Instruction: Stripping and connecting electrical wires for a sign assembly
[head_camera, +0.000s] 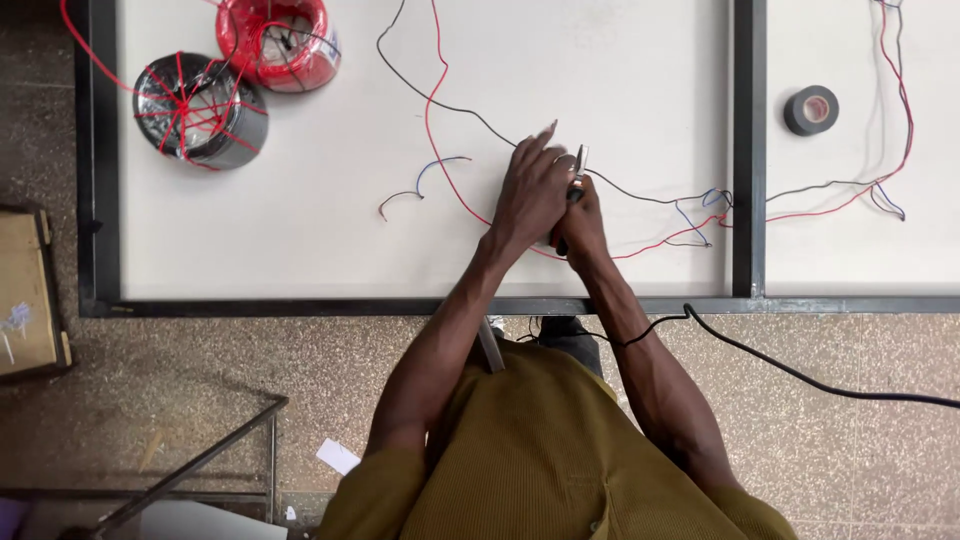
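Fingers (545, 140) of the left hand (530, 195) lie stretched forward, pressing the black wire (455, 105) flat on the white tabletop (300, 240); the right hand (580, 225) is wrapped tight on a small plier-like tool (579, 170) right beside them. Both hands work where the black wire and red wire (445, 175) cross, well away from the black tape roll (810, 110) beyond the dark frame bar. To my eye, pinning the wire close to the tool's tip and squeezing gently would do best.
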